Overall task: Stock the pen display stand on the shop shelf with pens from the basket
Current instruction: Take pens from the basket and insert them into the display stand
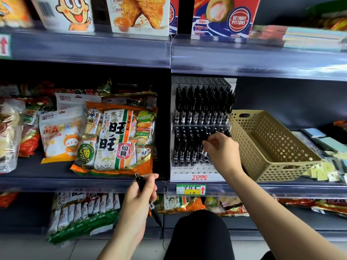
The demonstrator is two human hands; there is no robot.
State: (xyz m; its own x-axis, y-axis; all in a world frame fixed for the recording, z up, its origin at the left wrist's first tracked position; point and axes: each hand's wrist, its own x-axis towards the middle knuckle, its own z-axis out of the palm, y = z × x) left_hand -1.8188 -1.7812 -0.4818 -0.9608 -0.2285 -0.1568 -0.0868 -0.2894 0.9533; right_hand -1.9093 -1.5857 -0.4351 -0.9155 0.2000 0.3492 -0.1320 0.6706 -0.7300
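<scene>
Insertion apparently underway: right hand (221,149) pinched a pen (208,138) at the display stand (199,172); left hand (139,196) gripped a spare pen (140,182), likely next for a free hole.

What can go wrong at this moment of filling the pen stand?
The right hand pinches a pen among closely packed ones in the stand; it may knock neighbours crooked.
The left hand holds a spare pen off the shelf, above the floor; it may slip and fall.

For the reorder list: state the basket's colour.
Tan, with round holes all over: the basket, best seen in the head view.
</scene>
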